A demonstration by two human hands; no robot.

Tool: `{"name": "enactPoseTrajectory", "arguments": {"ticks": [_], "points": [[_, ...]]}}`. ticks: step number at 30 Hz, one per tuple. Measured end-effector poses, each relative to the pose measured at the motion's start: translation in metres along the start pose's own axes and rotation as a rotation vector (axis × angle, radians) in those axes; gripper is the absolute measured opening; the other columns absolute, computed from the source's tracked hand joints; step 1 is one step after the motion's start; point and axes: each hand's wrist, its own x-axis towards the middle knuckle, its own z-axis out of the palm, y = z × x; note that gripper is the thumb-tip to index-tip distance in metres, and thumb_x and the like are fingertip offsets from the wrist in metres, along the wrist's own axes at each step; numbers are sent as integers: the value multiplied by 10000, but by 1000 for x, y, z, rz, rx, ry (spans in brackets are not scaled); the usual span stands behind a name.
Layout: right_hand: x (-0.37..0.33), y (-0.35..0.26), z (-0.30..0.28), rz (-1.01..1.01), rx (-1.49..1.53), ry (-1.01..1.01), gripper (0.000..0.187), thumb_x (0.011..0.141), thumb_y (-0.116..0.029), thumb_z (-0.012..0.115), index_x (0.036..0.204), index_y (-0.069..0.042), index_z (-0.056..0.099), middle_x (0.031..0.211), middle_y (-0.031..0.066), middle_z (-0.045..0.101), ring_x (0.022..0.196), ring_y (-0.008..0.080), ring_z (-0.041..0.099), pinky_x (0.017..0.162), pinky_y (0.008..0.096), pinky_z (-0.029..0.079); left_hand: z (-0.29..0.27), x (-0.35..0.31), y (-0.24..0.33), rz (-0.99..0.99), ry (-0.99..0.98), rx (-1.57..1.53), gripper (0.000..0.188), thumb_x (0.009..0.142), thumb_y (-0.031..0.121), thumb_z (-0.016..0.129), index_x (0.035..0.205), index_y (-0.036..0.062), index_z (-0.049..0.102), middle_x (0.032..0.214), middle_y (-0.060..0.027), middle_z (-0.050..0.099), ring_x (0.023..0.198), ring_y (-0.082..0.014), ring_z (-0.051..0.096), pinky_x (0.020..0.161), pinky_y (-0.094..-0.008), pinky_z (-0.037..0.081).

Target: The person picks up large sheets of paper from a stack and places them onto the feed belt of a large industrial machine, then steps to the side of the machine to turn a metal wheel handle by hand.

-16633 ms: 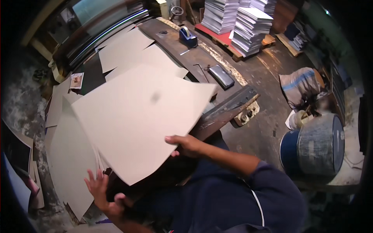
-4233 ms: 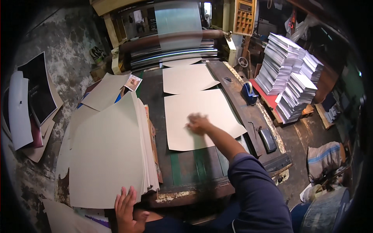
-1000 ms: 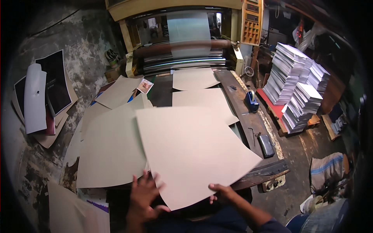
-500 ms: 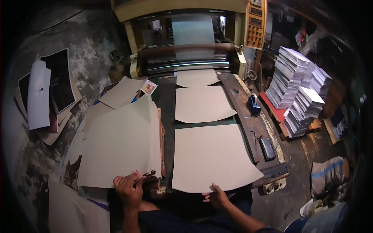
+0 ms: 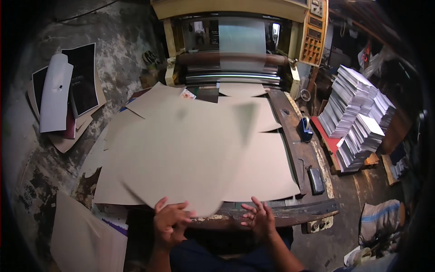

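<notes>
A large beige paperboard sheet [image 5: 181, 149], blurred by motion, arches over the stack [image 5: 108, 186] on the left and the sheets beside it. At its near edge, my left hand [image 5: 171, 221] has fingers bent against the sheet, seemingly pinching it. My right hand [image 5: 260, 218] is open, fingers spread and holding nothing, just short of the table's near edge. Beyond it, a flat beige sheet [image 5: 267, 174] is partly covered by the raised one. Farther up lie another sheet [image 5: 269, 113] and one more [image 5: 240, 89] at the metal rollers [image 5: 235, 78].
A yellowish machine frame [image 5: 226, 8] with a control panel [image 5: 315, 34] stands at the far end. A blue tape dispenser [image 5: 305, 130] and a dark box [image 5: 316, 180] sit on the right rail. Paper stacks [image 5: 349, 104] stand right; loose sheets [image 5: 56, 97] lie on the left floor.
My left hand has drawn a sheet off the stack, up and to the right. My right hand has let go of the near flat sheet, which has shifted toward the rollers.
</notes>
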Motion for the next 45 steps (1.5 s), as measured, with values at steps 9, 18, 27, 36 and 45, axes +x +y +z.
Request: {"name": "enactPoseTrajectory", "arguments": {"ticks": [9,18,27,36,45], "points": [[-31,-1,-56,97,-223,132,272,851,-232,618,983,3,577,784,113,596,604,194,566,599,331,497,9,12,3,118,-122,301,376,836,368,679,1132,139,659,1111,-40,693,1233,-279,538,1115,-518,204],[-92,80,-90,240,-290,270,362,941,-310,553,1031,40,562,870,150,632,766,234,638,677,323,497,11,14,-42,66,121,622,264,881,94,631,1131,78,550,1036,-24,716,893,-154,681,941,-409,343],[-133,86,-68,224,-358,132,460,975,-381,486,1118,53,543,996,185,645,859,246,651,751,328,506,27,9,-37,-265,232,213,244,898,126,655,1065,11,518,1035,-129,702,957,-222,666,960,-326,414],[-98,79,-56,128,-5,261,510,953,-401,493,1193,48,462,990,198,613,867,302,619,775,381,481,4,11,-47,-402,234,26,159,918,136,617,981,-4,659,905,-142,671,834,-235,661,759,-324,512],[-55,95,-76,-37,-6,377,443,951,-500,441,1173,-124,519,923,104,650,747,208,579,768,373,441,13,13,-43,-116,326,362,210,957,210,561,992,14,631,794,-140,663,714,-274,627,665,-312,473]]}}
